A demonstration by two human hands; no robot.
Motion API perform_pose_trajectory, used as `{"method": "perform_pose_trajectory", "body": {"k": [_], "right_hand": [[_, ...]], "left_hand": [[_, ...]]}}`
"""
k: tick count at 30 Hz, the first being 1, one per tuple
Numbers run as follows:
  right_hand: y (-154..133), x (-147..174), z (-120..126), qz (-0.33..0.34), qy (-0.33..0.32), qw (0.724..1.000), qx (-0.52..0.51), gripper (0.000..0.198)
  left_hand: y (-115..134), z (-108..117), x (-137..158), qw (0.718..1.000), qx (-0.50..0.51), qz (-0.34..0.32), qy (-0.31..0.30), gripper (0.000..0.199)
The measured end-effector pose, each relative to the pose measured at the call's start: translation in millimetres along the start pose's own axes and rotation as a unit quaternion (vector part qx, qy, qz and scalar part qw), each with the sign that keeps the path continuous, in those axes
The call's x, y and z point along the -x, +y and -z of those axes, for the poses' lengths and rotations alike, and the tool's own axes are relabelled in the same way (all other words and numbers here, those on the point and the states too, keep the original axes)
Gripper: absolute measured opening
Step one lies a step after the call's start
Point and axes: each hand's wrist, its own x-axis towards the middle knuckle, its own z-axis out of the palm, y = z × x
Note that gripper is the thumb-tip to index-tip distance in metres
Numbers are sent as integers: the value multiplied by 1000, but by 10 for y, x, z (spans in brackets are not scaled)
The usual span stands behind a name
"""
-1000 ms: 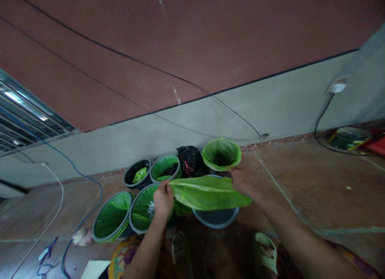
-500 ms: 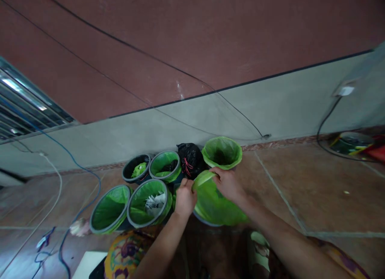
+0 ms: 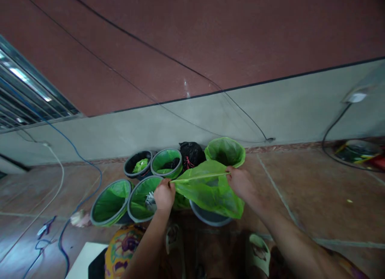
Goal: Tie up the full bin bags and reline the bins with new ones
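Observation:
A thin green bin bag (image 3: 207, 187) is stretched between my two hands, its edge pulled taut. My left hand (image 3: 164, 195) grips one end of that edge, above the bin with white paper inside. At the other end, my right hand (image 3: 241, 182) has its fingers closed on the bag. The bag droops over a dark bin (image 3: 207, 219) with a grey rim, standing between my feet; most of its opening is covered. Just behind the bag stands a green-lined bin (image 3: 225, 144), partly hidden by it.
Left stand several bins: one green-lined (image 3: 111, 199), one holding white paper (image 3: 138, 203), one with black stuff inside (image 3: 166, 162), one with crumpled green plastic (image 3: 138, 175). A tied black bag (image 3: 191, 152) rests near the wall. A blue cable (image 3: 81, 203) crosses the floor.
My hands have moved apart, the left one leftwards and the right one rightwards. The bag's edge is now taut, and it has lifted off part of the dark bin's rim.

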Motion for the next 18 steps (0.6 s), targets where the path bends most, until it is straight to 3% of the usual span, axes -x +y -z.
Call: {"method": "perform_pose_trajectory", "body": {"k": [3, 6, 9, 11, 13, 15, 17, 18], "right_hand": [[69, -18, -13, -7, -23, 1000, -1, 30], [185, -22, -36, -7, -66, 998, -23, 27], [281, 16, -69, 6, -128, 991, -37, 28], [269, 62, -96, 7, -141, 990, -17, 50], [165, 115, -126, 15, -108, 994, 2, 80], [-16, 167, -161, 54, -44, 997, -12, 95], [-222, 214, -198, 128, 7, 991, -44, 90], [-313, 232, -216, 165, 14, 985, -55, 78]], "left_hand": [[-116, -62, -19, 998, 42, 21, 37, 22], [-163, -127, -30, 984, 167, 40, 53, 17], [-120, -169, -18, 944, 329, 41, -3, 11], [-36, -175, 22, 919, 391, 22, -43, 10], [90, -165, 97, 911, 406, -8, -68, 12], [246, -148, 202, 915, 391, -50, -91, 12], [408, -135, 318, 922, 359, -97, -106, 9], [481, -132, 371, 927, 340, -120, -107, 8]]}}
